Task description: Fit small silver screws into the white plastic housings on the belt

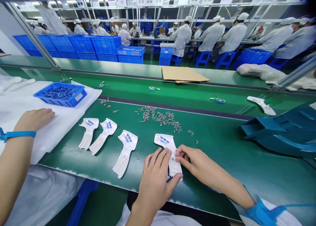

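Note:
A white pistol-shaped plastic shell half [175, 168] lies on the green bench with its hollow side up and small blue parts in its head. My left hand [155, 176] lies over its left side, with the fingers on the shell and the thumb at its lower end. At the right edge of the handle is my right hand [197, 160], thumb and fingertips pinched together. Whatever is between those fingertips is too small to make out. Further left lie several similar shell halves, the nearest one [125, 150] apart from my hands. Small metal screws [160, 116] are scattered beyond the shell.
A co-worker's hand [36, 120] rests on white sheeting at left, near a blue tray [71, 102] of small blue parts. Teal bins [283, 130] stand at right. Another white shell [261, 105] and small wired parts lie on the green belt [123, 87]. Cardboard [184, 73] lies behind.

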The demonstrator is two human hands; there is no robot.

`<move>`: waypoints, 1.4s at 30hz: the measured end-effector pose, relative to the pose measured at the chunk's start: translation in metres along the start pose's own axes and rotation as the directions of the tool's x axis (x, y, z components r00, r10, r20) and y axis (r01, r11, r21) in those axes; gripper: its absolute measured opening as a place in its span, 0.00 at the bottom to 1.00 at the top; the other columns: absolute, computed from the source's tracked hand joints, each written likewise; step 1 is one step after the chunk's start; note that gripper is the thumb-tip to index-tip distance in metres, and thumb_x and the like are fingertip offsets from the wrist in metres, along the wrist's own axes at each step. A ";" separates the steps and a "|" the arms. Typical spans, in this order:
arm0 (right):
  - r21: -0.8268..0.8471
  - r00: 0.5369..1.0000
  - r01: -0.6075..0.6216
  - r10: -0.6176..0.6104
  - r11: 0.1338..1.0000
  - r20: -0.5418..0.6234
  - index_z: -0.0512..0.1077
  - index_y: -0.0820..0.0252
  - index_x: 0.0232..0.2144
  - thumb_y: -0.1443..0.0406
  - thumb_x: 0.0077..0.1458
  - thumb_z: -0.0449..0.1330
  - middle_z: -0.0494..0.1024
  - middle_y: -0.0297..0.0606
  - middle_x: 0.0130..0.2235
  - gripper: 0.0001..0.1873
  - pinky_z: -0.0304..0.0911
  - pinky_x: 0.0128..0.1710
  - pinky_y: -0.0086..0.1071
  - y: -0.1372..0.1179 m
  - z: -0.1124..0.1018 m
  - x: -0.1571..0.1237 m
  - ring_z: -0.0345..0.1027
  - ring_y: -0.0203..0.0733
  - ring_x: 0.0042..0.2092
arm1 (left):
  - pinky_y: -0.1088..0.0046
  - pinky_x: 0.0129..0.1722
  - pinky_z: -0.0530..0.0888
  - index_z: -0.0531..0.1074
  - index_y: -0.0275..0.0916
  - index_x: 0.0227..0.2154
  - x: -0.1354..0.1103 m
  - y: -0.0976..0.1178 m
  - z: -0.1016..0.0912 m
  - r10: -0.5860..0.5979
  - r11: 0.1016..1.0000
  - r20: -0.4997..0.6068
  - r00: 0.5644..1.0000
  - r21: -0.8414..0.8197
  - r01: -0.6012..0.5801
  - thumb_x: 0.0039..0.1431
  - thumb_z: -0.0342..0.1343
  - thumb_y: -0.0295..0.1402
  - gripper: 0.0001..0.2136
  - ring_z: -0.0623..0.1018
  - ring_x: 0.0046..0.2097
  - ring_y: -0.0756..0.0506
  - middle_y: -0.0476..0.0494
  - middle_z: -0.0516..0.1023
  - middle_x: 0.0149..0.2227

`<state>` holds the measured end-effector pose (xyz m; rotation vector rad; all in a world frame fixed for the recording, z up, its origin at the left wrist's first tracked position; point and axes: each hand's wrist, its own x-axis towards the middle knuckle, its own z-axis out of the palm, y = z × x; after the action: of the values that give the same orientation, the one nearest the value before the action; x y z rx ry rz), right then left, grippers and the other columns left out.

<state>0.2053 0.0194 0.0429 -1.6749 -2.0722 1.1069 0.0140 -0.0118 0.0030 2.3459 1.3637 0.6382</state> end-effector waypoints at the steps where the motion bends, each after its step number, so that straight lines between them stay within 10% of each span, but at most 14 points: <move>1: 0.016 1.000 -0.012 0.012 1.000 -0.016 0.66 0.52 0.36 0.59 0.64 0.54 0.76 0.34 0.33 0.06 0.55 0.32 0.33 0.002 0.001 0.001 0.68 0.44 0.34 | 0.51 0.59 0.66 0.61 0.37 0.62 0.000 0.000 0.000 -0.003 1.000 -0.004 1.000 -0.007 0.003 0.62 0.60 0.39 0.28 0.66 0.64 0.35 0.37 0.68 0.63; 7: 0.218 0.999 -0.023 0.033 0.976 -0.040 0.64 0.51 0.36 0.56 0.61 0.58 0.75 0.30 0.29 0.08 0.59 0.29 0.32 0.007 0.007 0.004 0.68 0.41 0.30 | 0.49 0.58 0.68 0.61 0.39 0.62 0.000 -0.002 -0.001 -0.010 1.000 -0.010 1.000 -0.029 0.010 0.61 0.60 0.39 0.28 0.67 0.63 0.35 0.37 0.70 0.61; 16: 0.706 0.983 -0.039 0.155 0.707 -0.100 0.59 0.54 0.49 0.47 0.52 0.65 0.78 0.35 0.36 0.31 0.69 0.40 0.37 0.001 0.038 -0.003 0.74 0.44 0.39 | 0.56 0.58 0.70 0.47 0.47 0.68 -0.003 -0.007 -0.004 0.005 0.998 -0.029 1.000 -0.070 -0.007 0.68 0.53 0.39 0.31 0.64 0.66 0.39 0.42 0.62 0.67; 21: 0.797 0.967 -0.007 0.206 0.604 -0.148 0.62 0.57 0.49 0.51 0.49 0.69 0.79 0.34 0.33 0.32 0.69 0.34 0.34 0.007 -0.003 0.026 0.75 0.42 0.32 | 0.57 0.59 0.68 0.49 0.46 0.68 -0.013 -0.013 -0.013 0.032 0.999 -0.218 0.975 -0.001 -0.033 0.69 0.49 0.37 0.27 0.61 0.67 0.38 0.42 0.60 0.67; 26: 0.592 0.843 -0.009 0.325 0.806 -0.429 0.65 0.60 0.52 0.60 0.57 0.65 0.82 0.43 0.38 0.23 0.74 0.37 0.37 0.038 -0.081 0.095 0.77 0.45 0.37 | 0.51 0.57 0.65 0.64 0.49 0.59 -0.032 -0.053 -0.035 0.007 0.974 -0.448 0.894 0.206 0.095 0.68 0.48 0.33 0.18 0.65 0.64 0.36 0.44 0.70 0.61; 32: 0.379 0.762 -0.085 0.305 0.922 -0.572 0.72 0.62 0.51 0.61 0.65 0.59 0.75 0.46 0.52 0.15 0.69 0.49 0.45 0.066 -0.134 0.143 0.72 0.48 0.49 | 0.55 0.47 0.72 0.70 0.49 0.53 -0.050 -0.116 -0.045 0.053 0.910 -0.468 0.882 0.386 0.150 0.66 0.49 0.36 0.15 0.74 0.57 0.34 0.44 0.77 0.55; 36: 0.174 0.830 -0.035 0.126 0.984 -0.544 0.79 0.60 0.41 0.64 0.59 0.60 0.79 0.47 0.49 0.10 0.59 0.57 0.45 0.072 -0.121 0.101 0.68 0.55 0.55 | 0.63 0.45 0.76 0.67 0.49 0.57 -0.055 -0.129 -0.037 0.139 0.927 -0.374 0.917 0.375 0.012 0.65 0.51 0.36 0.18 0.77 0.54 0.39 0.44 0.76 0.56; 42: -0.093 0.959 0.078 -0.100 0.993 -0.264 0.78 0.52 0.43 0.56 0.60 0.58 0.78 0.40 0.42 0.13 0.67 0.39 0.38 0.077 -0.065 0.005 0.72 0.48 0.39 | 0.65 0.46 0.77 0.63 0.49 0.61 -0.040 -0.099 -0.026 0.185 0.937 -0.275 0.943 0.340 -0.085 0.65 0.53 0.36 0.22 0.77 0.54 0.39 0.44 0.73 0.60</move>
<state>0.2999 0.0530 0.0320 -1.6460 -2.0191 0.7304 -0.0884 0.0015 -0.0337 2.7113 1.5438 0.9088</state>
